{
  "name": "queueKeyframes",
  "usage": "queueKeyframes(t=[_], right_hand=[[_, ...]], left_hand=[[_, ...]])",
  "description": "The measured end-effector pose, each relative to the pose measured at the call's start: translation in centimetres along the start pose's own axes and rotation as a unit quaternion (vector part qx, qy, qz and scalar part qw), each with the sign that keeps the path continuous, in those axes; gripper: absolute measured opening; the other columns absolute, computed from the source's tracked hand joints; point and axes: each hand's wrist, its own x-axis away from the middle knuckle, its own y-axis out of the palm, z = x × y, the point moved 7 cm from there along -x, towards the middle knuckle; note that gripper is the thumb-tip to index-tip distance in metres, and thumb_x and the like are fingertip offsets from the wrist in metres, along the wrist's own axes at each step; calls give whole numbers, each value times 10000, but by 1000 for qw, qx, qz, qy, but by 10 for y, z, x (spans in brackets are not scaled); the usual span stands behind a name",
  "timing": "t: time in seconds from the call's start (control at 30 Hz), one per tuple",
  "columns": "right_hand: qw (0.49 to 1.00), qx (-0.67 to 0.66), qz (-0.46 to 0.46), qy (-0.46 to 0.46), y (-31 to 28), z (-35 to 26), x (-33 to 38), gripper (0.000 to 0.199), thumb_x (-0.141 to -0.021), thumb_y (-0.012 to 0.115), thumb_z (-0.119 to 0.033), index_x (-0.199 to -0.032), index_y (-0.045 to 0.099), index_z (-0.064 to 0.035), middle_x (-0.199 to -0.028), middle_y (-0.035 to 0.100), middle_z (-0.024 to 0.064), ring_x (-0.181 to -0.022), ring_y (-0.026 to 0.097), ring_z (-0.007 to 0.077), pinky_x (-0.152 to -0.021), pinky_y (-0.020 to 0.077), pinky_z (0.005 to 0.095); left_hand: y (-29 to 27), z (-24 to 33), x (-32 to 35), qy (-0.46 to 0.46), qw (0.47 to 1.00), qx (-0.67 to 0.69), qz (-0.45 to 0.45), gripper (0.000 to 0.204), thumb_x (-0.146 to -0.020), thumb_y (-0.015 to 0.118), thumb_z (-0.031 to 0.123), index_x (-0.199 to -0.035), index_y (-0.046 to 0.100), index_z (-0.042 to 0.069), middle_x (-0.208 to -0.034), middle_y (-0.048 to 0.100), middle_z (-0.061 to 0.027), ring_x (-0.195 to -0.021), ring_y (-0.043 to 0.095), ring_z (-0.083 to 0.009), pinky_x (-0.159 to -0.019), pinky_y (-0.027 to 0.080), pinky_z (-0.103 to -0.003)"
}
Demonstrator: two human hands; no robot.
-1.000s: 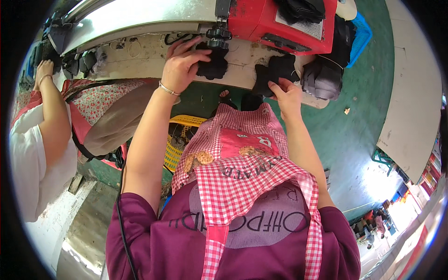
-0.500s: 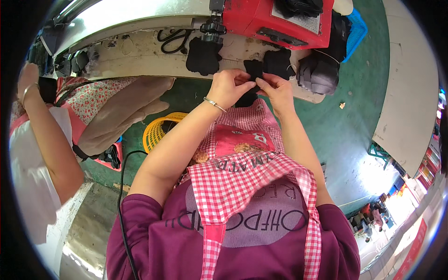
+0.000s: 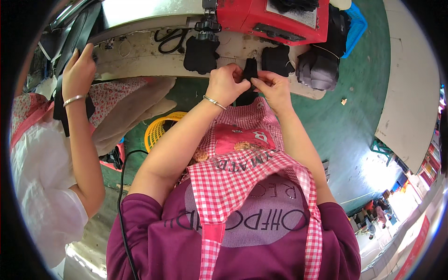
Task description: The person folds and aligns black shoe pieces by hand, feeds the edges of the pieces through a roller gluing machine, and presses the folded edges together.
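A small black fabric piece [image 3: 250, 69] is pinched between my two hands at the near edge of the worktable. My left hand [image 3: 226, 87] grips its left side between thumb and bent fingers. From the right, my right hand [image 3: 275, 89] pinches the lower part with thumb and forefinger. Just beyond my left hand lies a black fabric stack [image 3: 201, 55], and past my right hand sits another black stack [image 3: 276, 60]. More dark cloth [image 3: 246, 99] shows below my hands, over the gingham apron [image 3: 242, 116]. The fingertips partly cover the piece.
A red machine [image 3: 280, 23] stands at the back of the worktable [image 3: 135, 58], with black-handled scissors [image 3: 171, 41] left of it. A tied dark bundle [image 3: 318, 70] lies right. Nearby are a yellow basket [image 3: 156, 133], a blue basket [image 3: 357, 30] and a co-worker's hand [image 3: 79, 72] holding black strips.
The black piece has turned slightly and now stands narrower between my fingers; my hands stay nearly in place. At the left, the co-worker's arm has swung right, with long black strips in hand.
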Motion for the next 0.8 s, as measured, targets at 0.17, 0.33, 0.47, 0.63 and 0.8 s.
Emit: queueKeyframes(t=[0.17,0.33,0.47,0.63,0.8], right_hand=[[998,-54,5,26,-2,4,-3,336,-822,749,-87,-1095,642,76,-920,690,94,-802,648,126,-675,567,266],[980,-184,-17,74,-5,6,-3,292,-847,723,-97,-1104,653,24,-938,694,55,-808,648,104,-693,532,233],[980,-186,-15,68,-4,5,-4,293,-853,720,-99,-1110,652,22,-936,694,49,-795,642,90,-685,526,228],[987,-151,3,60,-3,3,-1,298,-851,724,-102,-1108,646,28,-938,691,51,-798,637,96,-672,521,235],[990,-130,9,47,-1,9,-4,335,-837,738,-112,-1119,632,35,-927,684,55,-804,636,108,-664,524,240]], left_hand=[[2,-25,-6,-11,997,76,-1,270,-743,711,106,-961,669,-49,-793,707,-115,-675,683,-157,-623,544,-275],[9,-33,-3,-90,951,292,-47,269,-777,660,34,-1029,646,-61,-816,668,-81,-667,624,-107,-600,519,-246],[6,-16,4,-27,938,344,-33,414,-801,613,-15,-1212,570,-2,-848,653,-64,-723,625,-97,-658,522,-240],[11,-17,0,49,975,200,-79,565,-808,597,-43,-1345,482,90,-832,639,-56,-743,634,-105,-685,527,-240],[-1,-8,4,-6,969,247,17,358,-799,628,-28,-1150,615,47,-842,662,-71,-710,654,-97,-646,520,-233]])
